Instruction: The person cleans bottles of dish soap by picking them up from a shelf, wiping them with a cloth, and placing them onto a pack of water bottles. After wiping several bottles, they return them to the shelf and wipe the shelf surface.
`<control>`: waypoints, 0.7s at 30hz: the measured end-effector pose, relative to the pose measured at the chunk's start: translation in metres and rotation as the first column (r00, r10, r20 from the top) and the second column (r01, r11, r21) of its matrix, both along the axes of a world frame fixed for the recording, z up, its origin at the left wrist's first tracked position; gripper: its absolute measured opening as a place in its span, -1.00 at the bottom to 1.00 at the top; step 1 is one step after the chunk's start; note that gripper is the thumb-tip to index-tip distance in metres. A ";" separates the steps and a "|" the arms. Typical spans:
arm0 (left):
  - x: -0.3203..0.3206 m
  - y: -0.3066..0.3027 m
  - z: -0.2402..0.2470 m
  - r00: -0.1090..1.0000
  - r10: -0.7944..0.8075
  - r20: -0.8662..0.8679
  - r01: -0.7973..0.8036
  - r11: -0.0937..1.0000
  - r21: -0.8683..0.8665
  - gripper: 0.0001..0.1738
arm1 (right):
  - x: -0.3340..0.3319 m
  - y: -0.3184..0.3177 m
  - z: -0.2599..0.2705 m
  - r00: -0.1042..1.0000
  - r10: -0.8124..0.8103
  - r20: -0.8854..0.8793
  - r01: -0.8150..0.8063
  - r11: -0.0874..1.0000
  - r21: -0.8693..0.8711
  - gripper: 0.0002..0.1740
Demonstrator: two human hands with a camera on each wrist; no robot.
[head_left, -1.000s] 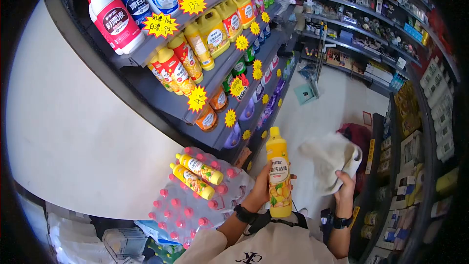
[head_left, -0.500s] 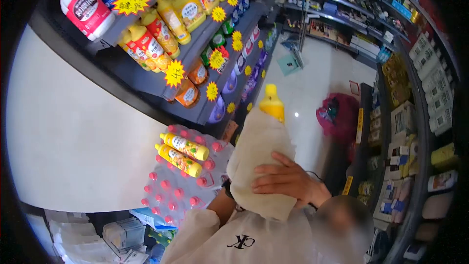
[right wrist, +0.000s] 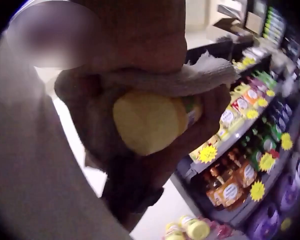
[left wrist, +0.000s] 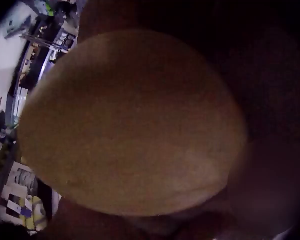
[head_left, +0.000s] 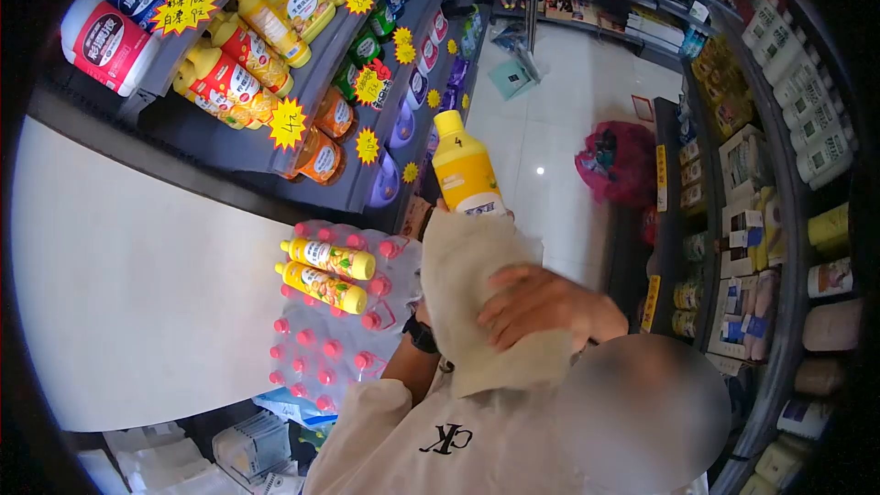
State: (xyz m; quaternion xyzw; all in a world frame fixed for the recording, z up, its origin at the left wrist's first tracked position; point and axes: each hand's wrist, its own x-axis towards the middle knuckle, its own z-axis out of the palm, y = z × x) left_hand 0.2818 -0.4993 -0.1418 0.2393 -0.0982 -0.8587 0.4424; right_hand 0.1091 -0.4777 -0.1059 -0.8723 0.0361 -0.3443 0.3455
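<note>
A yellow dish soap bottle (head_left: 466,170), tilted cap-up, stands out above a cream cloth (head_left: 472,289) that covers its lower part in the head view. My left hand (right wrist: 177,157) grips the bottle, as the right wrist view shows; the cloth hides most of this hand from above. Over the front of the cloth, my right hand (head_left: 550,307) holds it against the bottle with bent, slightly blurred fingers. The round yellow bottle base (left wrist: 135,125) fills much of the left wrist view.
Two similar yellow bottles (head_left: 325,273) lie on a wrapped pack of red-capped bottles (head_left: 316,344) at left. Shelves of cleaning products (head_left: 302,119) with yellow price tags rise beyond. A dark pink bag (head_left: 619,165) sits on the aisle floor beside the right-hand shelving (head_left: 697,247).
My right hand brought the cloth from the right onto the bottle and moved it there. The bottle has tilted leftward, with more of its top showing than half a second ago. The head view has shifted.
</note>
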 end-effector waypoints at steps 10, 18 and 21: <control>-0.004 0.000 -0.005 1.000 0.027 0.014 -0.027 0.999 0.029 -0.49 | 0.015 -0.010 0.003 0.907 -0.370 0.202 0.349 0.928 0.130 -0.42; -0.006 -0.014 0.011 0.974 0.036 0.222 -0.028 0.999 -0.042 -0.63 | -0.064 -0.014 -0.071 0.354 -0.908 0.225 -0.260 0.136 0.956 -0.55; -0.013 -0.020 0.004 0.952 0.041 0.304 -0.005 0.993 -0.120 -0.72 | -0.056 -0.029 -0.060 0.169 -0.986 -0.014 -0.146 -0.039 0.989 -0.61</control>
